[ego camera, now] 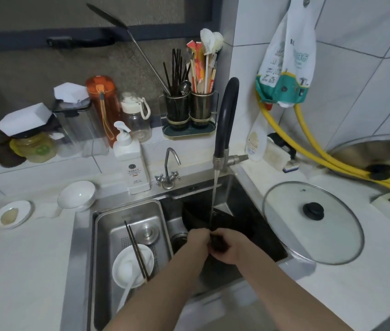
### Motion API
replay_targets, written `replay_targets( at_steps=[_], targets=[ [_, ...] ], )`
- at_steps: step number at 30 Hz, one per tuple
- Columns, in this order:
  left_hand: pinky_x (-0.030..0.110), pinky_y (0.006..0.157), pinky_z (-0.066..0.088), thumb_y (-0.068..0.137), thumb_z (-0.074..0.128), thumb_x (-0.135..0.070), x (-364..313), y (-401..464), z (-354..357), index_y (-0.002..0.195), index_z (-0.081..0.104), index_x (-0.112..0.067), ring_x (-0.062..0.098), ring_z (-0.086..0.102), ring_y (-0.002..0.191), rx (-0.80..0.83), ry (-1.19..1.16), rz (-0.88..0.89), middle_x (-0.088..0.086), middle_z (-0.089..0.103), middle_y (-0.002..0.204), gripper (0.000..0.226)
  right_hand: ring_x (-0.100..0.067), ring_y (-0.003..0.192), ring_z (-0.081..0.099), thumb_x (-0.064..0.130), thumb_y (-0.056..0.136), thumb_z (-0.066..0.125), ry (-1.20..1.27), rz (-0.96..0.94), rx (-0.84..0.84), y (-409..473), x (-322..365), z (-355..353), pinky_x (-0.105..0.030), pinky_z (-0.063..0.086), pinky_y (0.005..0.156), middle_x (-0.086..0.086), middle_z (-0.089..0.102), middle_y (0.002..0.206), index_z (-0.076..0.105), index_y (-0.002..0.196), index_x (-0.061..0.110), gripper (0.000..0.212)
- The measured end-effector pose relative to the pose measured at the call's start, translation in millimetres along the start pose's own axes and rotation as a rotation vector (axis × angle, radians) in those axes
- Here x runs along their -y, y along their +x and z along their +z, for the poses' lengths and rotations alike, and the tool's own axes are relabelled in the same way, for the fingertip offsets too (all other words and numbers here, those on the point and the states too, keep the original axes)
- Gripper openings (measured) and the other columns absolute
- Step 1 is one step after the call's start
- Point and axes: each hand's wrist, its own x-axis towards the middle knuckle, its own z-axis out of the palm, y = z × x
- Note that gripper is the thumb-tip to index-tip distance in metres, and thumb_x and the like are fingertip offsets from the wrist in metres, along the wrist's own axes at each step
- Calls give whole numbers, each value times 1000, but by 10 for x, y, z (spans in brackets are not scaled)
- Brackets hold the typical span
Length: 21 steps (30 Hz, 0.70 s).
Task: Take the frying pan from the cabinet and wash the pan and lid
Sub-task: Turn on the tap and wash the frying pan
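Note:
The black frying pan (197,218) lies tilted in the right basin of the steel sink (244,187), under running water from the black faucet (227,120). My left hand (196,244) and my right hand (233,247) meet above the pan's near side. Both curl round a small dark object (217,243) between them, right where the stream lands. I cannot tell whether it is the pan's handle or a scrubber. The glass lid (332,237) with its black knob (313,210) lies flat on the counter to the right of the sink, untouched.
A steel drain tray (103,225) in the left basin holds a white bowl (127,266), chopsticks and a round steel cap. A soap dispenser (131,161), bottles and a utensil holder (189,111) line the back ledge. A steel wok lid (380,151) and yellow hoses (332,161) are at the right.

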Motion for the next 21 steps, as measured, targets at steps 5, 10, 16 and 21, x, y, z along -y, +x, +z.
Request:
replay_targets(
  at_steps=[5, 10, 16, 21],
  targets=[
    [24, 49, 36, 86, 48, 3, 35, -115, -75, 62, 55, -11, 17, 45, 54, 31, 201, 108, 7, 50, 61, 29, -20, 69, 55, -4, 88, 50, -506, -112, -85, 32, -118, -172, -23, 50, 43, -14, 58, 83, 53, 107, 9, 24],
    [21, 55, 39, 87, 50, -1, 124, -115, -196, 64, 48, -24, 8, 45, 58, -36, 280, 151, -3, 48, 67, 33, -21, 70, 57, 6, 84, 56, -1318, -214, -194, 102, -56, -454, -33, 55, 67, -7, 49, 74, 26, 139, 4, 63],
    [39, 90, 52, 83, 58, 0, 332, -23, -330, 86, 67, -3, 30, 64, 96, -198, 307, 188, 23, 68, 90, 10, -17, 47, 53, 8, 82, 57, -1543, -269, -210, 86, 213, -704, -23, 42, 43, -7, 53, 60, 50, 78, 9, 8],
    [30, 95, 46, 89, 55, -8, 278, 29, -408, 120, 60, -2, 31, 60, 114, -256, 442, 224, 18, 64, 121, 32, -12, 40, 52, 9, 74, 58, -1525, -357, -160, -34, 219, -881, -21, 44, 42, -3, 56, 59, 57, 95, 8, 21]
  ],
)
